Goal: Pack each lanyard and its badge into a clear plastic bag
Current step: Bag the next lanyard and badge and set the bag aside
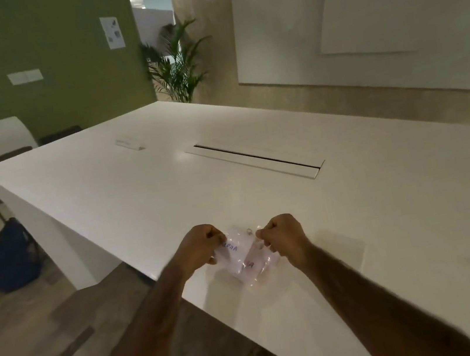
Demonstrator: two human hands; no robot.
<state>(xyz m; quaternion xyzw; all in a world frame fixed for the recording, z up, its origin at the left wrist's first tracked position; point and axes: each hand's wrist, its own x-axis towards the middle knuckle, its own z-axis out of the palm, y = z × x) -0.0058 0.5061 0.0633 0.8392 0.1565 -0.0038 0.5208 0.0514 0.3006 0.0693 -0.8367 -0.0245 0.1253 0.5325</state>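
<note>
— Where is the clear plastic bag (261,269)?
— Over the white table (137,193), near its front edge, between two fists. The left hand (200,246) pinches one top corner and the right hand (283,236) the other, fingers curled tight.
— Inside?
— A badge (232,250) with blue letters; the lanyard cannot be made out.
</note>
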